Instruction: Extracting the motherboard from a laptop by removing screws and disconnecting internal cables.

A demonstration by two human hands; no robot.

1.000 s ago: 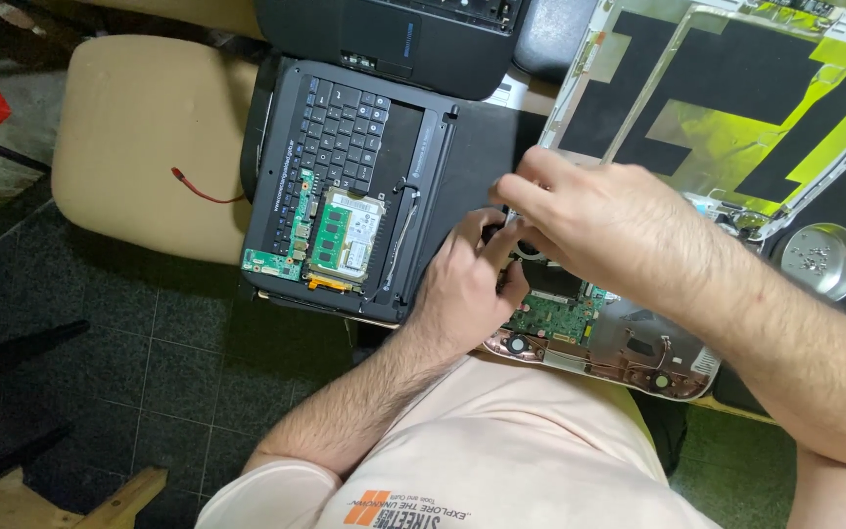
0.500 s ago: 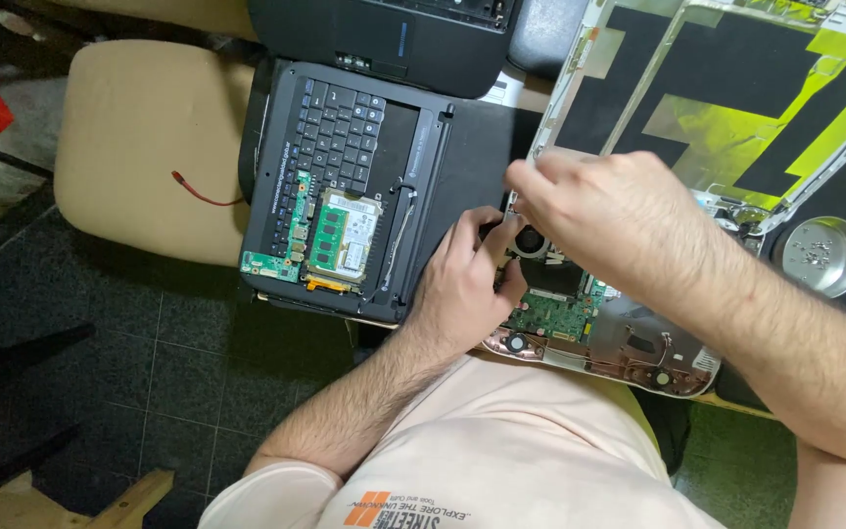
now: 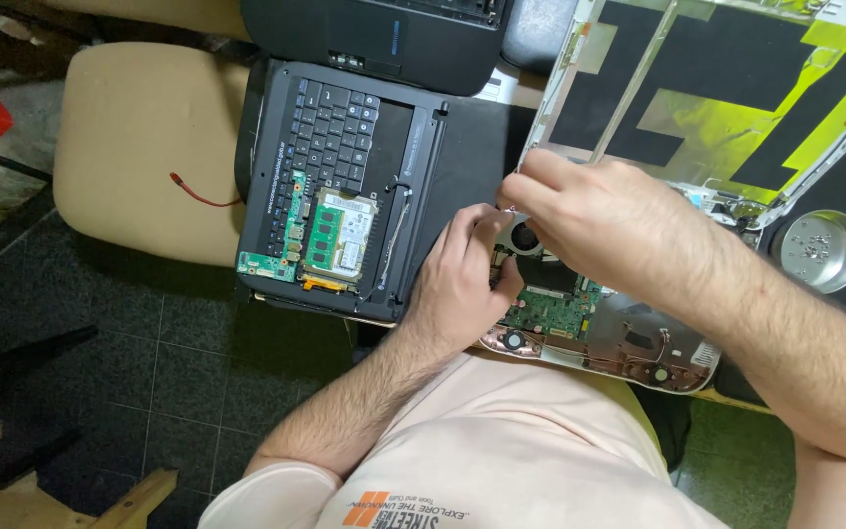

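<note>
An opened laptop base lies on my lap, with its green motherboard (image 3: 550,313) and a round fan (image 3: 526,235) exposed. My left hand (image 3: 464,279) grips the base's left edge, its fingers curled over the board beside the fan. My right hand (image 3: 604,225) reaches in from the right, above the fan. Its fingertips are pinched on a small thin part that I cannot identify. A detached laptop lid (image 3: 736,88), lined with black and yellow-green foil, lies just behind my right hand.
A second black laptop chassis (image 3: 345,186) with a keyboard, a green memory module (image 3: 330,235) and a small circuit board rests on a beige chair (image 3: 139,147). A metal bowl (image 3: 820,250) of screws sits at right. A third black laptop (image 3: 384,39) is at top, dark tiled floor (image 3: 178,372) below.
Both hands stay over the open laptop base. My right hand's fingertips have shifted only slightly near the fan, and my left hand keeps its grip.
</note>
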